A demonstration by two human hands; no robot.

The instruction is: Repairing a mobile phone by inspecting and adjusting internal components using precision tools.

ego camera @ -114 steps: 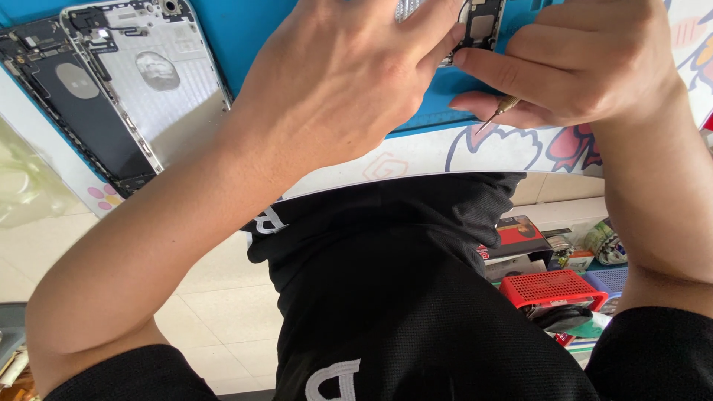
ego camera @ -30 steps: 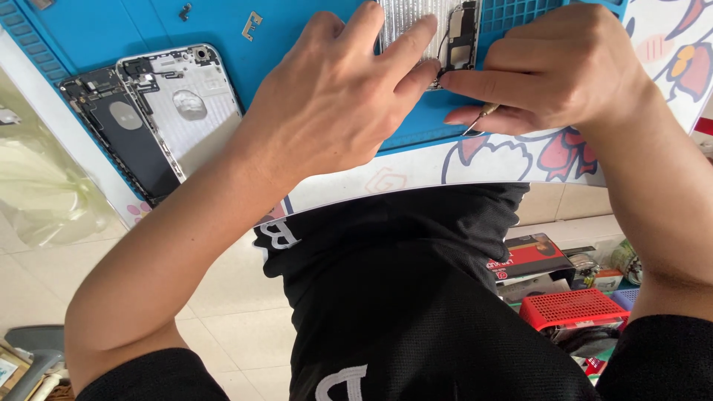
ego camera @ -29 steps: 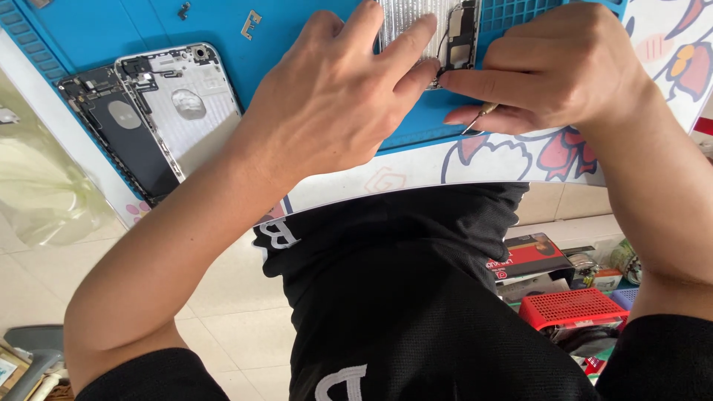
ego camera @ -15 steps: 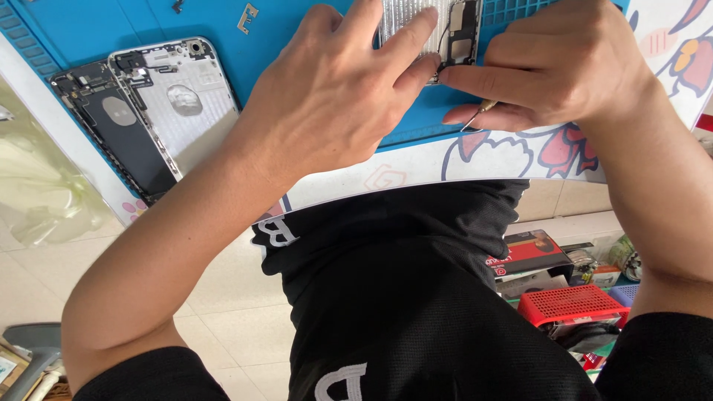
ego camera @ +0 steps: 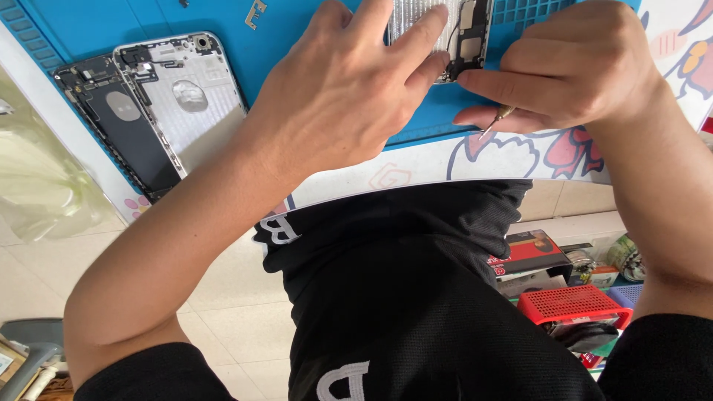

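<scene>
Head view: opened phone point(ego camera: 453, 37) under left hand point(ego camera: 349, 96) fingertips, right hand point(ego camera: 572, 67) fingers pinching tweezers point(ego camera: 496, 119) beside it.

Phone repair workshop: blue repair mat point(ego camera: 297, 44), opened phone housings point(ego camera: 186, 96)

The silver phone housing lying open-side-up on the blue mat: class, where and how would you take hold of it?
Probably grip the silver phone housing by its two long edges, fingers coming from above. It lies flat; its right edge is free, while its left edge abuts the dark housing, so slide it right first.
</scene>
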